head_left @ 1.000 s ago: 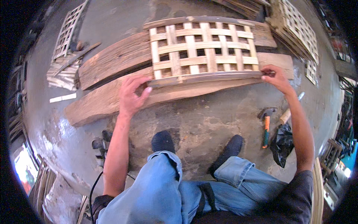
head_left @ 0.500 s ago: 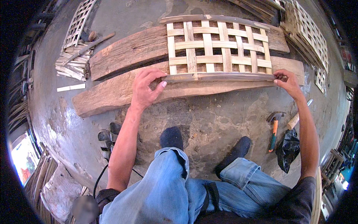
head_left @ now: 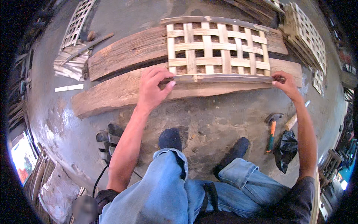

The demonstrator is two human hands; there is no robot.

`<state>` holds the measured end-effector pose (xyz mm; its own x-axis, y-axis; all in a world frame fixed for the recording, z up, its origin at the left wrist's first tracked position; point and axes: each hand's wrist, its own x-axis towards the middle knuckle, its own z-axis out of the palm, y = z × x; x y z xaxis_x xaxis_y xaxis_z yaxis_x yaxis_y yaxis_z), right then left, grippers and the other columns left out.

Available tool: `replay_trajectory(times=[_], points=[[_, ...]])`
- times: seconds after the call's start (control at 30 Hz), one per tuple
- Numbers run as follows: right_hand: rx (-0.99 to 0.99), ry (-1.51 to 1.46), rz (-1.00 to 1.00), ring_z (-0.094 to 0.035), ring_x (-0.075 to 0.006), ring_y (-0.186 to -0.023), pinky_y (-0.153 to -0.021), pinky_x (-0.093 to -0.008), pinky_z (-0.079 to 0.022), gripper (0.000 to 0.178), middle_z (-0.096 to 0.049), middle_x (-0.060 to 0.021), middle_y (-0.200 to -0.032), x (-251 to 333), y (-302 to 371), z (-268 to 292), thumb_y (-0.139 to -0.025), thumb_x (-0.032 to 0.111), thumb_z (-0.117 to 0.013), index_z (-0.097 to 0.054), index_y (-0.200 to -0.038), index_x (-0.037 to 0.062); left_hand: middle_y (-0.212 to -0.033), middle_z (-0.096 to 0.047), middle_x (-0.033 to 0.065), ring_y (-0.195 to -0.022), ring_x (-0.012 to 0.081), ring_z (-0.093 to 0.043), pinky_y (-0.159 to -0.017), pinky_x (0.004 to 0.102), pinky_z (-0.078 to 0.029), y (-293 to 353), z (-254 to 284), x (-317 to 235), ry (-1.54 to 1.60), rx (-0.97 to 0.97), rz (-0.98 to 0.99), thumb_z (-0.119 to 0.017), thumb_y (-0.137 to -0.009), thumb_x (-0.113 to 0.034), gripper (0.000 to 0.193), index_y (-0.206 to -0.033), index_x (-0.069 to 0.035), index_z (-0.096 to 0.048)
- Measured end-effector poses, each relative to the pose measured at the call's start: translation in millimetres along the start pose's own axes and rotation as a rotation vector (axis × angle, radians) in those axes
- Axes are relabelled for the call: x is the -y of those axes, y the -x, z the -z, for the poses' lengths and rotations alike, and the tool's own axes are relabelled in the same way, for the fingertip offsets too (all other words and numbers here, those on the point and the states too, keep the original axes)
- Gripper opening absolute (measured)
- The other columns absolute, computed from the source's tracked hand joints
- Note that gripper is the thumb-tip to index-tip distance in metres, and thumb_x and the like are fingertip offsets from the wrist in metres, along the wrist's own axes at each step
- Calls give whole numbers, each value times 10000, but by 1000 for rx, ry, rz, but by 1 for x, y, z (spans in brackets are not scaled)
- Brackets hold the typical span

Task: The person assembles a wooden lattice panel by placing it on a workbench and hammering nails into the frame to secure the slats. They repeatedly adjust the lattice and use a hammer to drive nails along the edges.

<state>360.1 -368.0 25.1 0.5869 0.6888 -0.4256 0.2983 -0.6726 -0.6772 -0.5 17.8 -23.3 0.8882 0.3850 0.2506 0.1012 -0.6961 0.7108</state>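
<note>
A woven lattice panel of pale bamboo strips [head_left: 209, 48] lies across two thick wooden planks. Dark strips border its far and near edges. Close to the panel's lower left corner, my left hand [head_left: 153, 86] has thumb and fingers closed around the end of the near edge strip [head_left: 235, 78]. At the other end of that strip, my right hand [head_left: 286, 83] pinches it by the lower right corner. Its curled fingers partly hide the tip. The near plank [head_left: 119, 91] runs beneath the strip, and the far plank [head_left: 128, 50] supports the upper part.
A hammer [head_left: 273, 132] with an orange and green handle lies on the floor beside a black plastic bag [head_left: 286, 151]. Stacked lattice panels [head_left: 307, 41] stand at the far right. Loose pale slats [head_left: 71, 63] and another panel [head_left: 78, 22] lie at the far left.
My left hand has shifted a little to the right along the near strip, covering more of its left end. My right hand keeps its grip in nearly the same place.
</note>
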Motion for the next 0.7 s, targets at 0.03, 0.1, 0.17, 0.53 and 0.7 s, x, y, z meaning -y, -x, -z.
replay_trajectory(times=[0.03, 0.1, 0.17, 0.53, 0.7], points=[[-5, -19, 27, -592, -94, -872, -776, -251, -503, 325, -642, -10, -968, -1, -3, -7, -792, 134, -774, -682, -1086, 33, -1005, -691, 60, -983, 264, -630, -899, 399, -468, 3, 1, 2, -14, -6, 16, -782, -737, -140, 238, -968, -109, -733], [-2, -31, 38, -596, -97, -888, -788, -256, -507, 317, -647, -12, -986, -1, -2, -8, -797, 138, -775, -683, -1082, 32, -999, -690, 61, -984, 263, -629, -895, 401, -463, 7, -1, 2, -17, -15, 43, -778, -740, -134, 235, -969, -110, -730], [25, -41, 31, -597, -100, -902, -797, -262, -511, 309, -651, -16, -1003, 2, -3, -7, -803, 140, -775, -684, -1076, 28, -1002, -689, 61, -975, 257, -625, -876, 394, -457, 8, -1, -2, -9, -13, 72, -775, -749, -135, 228, -971, -113, -727], [-13, -59, -2, -612, -112, -883, -806, -272, -507, 310, -679, -13, -959, 4, -2, -8, -784, 148, -783, -716, -1064, 33, -1012, -685, 65, -958, 259, -612, -862, 375, -459, 6, -1, -7, -23, -44, 67, -774, -776, -170, 197, -956, -106, -724], [-23, -50, -1, -613, -115, -881, -808, -273, -508, 323, -682, -21, -953, 1, -2, -8, -774, 153, -783, -717, -1066, 33, -1004, -685, 60, -954, 254, -612, -865, 374, -451, 6, 0, -11, -25, -41, 82, -773, -770, -151, 190, -947, -104, -722]])
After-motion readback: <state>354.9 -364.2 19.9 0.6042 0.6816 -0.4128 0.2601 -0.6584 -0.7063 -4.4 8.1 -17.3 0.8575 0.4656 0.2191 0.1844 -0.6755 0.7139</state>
